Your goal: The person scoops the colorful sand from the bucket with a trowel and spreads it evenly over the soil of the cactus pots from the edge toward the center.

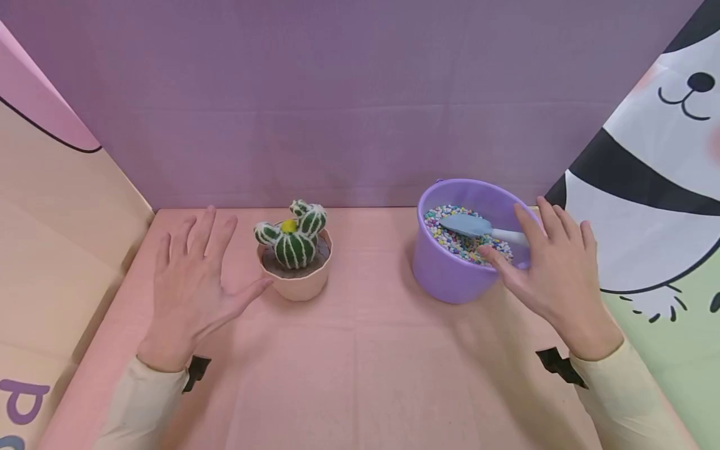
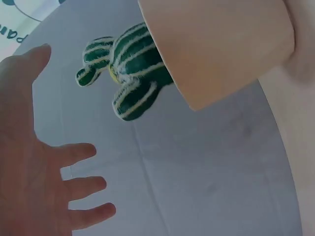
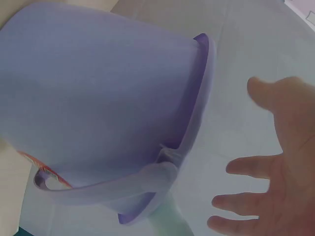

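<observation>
So, nothing's lifted yet: cactus [image 1: 295, 250] potted, scoop [image 1: 465, 225] in bucket [image 1: 450, 284] near the far edge of the surface [image 1: 360, 369], your left hand [image 1: 194, 287] and right hand [image 1: 559, 275] spread, empty.

Left hand [image 2: 32, 162]: at left edge, fingers and thumb spread, apart from the cactus [image 2: 140, 59]. Cactus: green, white-striped, set in a peach pot [image 2: 226, 49] cut by the top edge. Backdrop [image 2: 206, 162]: greyish, creased. Table [image 2: 290, 118]: pale, at right. Printed panel [image 2: 19, 25]: upper left corner, dark lettering.

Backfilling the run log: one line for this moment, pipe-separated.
left hand: empty, spread, beside potted cactus | right hand: empty, spread, near bucket | scoop: in bucket, on beads
</observation>
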`<control>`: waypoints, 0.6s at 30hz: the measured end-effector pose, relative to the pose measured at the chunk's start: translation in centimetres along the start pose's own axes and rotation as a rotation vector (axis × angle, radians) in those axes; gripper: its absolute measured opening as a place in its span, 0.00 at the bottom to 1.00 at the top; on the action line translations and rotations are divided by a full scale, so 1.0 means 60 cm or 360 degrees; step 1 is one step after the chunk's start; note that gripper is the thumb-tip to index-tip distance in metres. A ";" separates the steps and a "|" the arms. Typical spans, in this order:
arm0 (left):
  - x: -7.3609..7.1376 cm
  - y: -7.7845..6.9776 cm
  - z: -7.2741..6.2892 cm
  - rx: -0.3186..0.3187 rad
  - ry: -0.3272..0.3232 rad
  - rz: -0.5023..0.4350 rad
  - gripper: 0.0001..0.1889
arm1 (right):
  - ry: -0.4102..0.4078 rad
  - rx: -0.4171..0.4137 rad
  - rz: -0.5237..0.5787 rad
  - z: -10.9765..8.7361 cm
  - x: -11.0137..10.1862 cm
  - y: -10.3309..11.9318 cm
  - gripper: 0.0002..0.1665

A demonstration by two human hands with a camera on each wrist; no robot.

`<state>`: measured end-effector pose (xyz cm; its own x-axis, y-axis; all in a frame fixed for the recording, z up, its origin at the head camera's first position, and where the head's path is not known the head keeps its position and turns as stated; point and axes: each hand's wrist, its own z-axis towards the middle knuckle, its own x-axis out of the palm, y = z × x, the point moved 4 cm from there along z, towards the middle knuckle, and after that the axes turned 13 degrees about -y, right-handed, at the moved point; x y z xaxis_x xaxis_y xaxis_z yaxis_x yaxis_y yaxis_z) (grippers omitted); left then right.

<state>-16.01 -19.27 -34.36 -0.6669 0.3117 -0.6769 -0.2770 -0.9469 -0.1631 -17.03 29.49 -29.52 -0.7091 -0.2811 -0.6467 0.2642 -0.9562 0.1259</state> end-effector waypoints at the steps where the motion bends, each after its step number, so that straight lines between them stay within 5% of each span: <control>1: 0.001 -0.002 0.000 0.0001 -0.0021 -0.0015 0.58 | -0.0028 -0.0012 0.0028 0.001 -0.002 0.001 0.49; 8: 0.009 -0.038 0.005 0.0063 -0.0201 -0.0220 0.48 | -0.0226 -0.0080 0.0160 0.008 -0.016 -0.001 0.41; 13: 0.012 -0.070 0.013 0.0161 -0.0386 -0.0363 0.41 | -0.0171 0.0013 0.0214 0.008 -0.016 -0.005 0.40; 18: 0.010 -0.093 0.017 0.0186 -0.0466 -0.0451 0.35 | -0.0083 0.0133 0.0285 0.009 -0.017 -0.010 0.38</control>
<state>-15.58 -13.71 -33.11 -0.7166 0.5838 -0.3817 -0.5431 -0.8104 -0.2199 -16.81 30.29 -28.51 -0.6894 -0.4487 -0.5686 0.3352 -0.8935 0.2988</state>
